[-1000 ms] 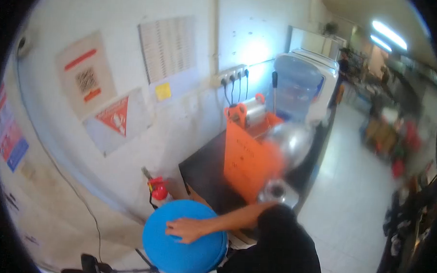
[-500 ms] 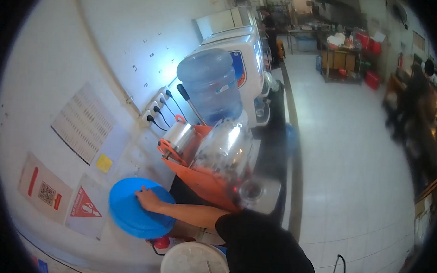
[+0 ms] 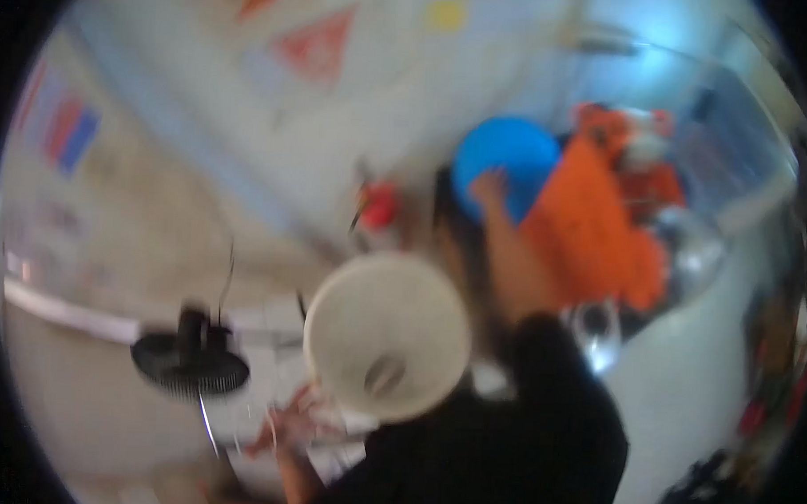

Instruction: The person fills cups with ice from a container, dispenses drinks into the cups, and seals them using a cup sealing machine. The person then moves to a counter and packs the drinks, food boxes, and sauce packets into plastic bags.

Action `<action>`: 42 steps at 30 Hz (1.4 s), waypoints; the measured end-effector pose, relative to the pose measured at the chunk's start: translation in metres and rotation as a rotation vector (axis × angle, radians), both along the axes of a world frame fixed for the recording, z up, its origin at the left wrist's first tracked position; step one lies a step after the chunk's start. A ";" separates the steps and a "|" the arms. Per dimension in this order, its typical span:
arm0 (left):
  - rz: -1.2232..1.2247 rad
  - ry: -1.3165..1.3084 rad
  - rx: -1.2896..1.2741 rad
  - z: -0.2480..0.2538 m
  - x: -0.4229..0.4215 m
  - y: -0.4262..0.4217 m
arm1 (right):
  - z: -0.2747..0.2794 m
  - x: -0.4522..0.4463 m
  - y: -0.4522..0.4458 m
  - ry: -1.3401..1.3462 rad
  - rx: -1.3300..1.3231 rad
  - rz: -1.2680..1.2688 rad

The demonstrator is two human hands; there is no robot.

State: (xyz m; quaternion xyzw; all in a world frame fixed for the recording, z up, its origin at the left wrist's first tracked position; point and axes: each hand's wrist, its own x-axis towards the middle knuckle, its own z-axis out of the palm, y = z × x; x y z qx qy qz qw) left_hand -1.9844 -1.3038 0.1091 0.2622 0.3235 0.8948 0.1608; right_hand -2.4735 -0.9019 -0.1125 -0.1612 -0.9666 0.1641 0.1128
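My right hand (image 3: 489, 189) is on the middle of a round blue lid (image 3: 524, 150), fingers bent onto its top; blur hides the exact grip. The lid lies beside a large orange box (image 3: 573, 227). Low on the left, my left hand (image 3: 284, 428) is smeared by motion, close to some reddish stuff whose kind I cannot make out. Between my arms stands a round off-white tub (image 3: 388, 314) with a greyish rounded metal piece inside, perhaps the end of a ladle.
A black fan (image 3: 191, 356) stands at the left. A red object (image 3: 378, 205) is near the wall beyond the tub. Clear rounded containers (image 3: 688, 249) sit by the orange box. Posters and a yellow note (image 3: 446, 15) hang on the wall.
My view has swung left and down, bringing the tub, fan and my left hand into sight. My right hand stays on the blue lid.
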 end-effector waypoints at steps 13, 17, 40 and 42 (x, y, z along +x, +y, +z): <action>1.089 -0.415 -0.258 -0.039 0.059 -0.103 | 0.134 0.298 -0.170 -0.746 0.227 1.459; 1.183 -0.651 -0.254 -0.035 0.034 -0.087 | 0.095 0.353 -0.163 -0.603 0.136 1.294; 1.150 0.279 -0.806 -0.091 -0.056 -0.009 | 0.111 0.339 -0.165 -0.791 0.193 1.342; 1.127 0.270 -0.839 -0.092 -0.053 -0.011 | 0.128 0.341 -0.170 -0.853 0.154 1.351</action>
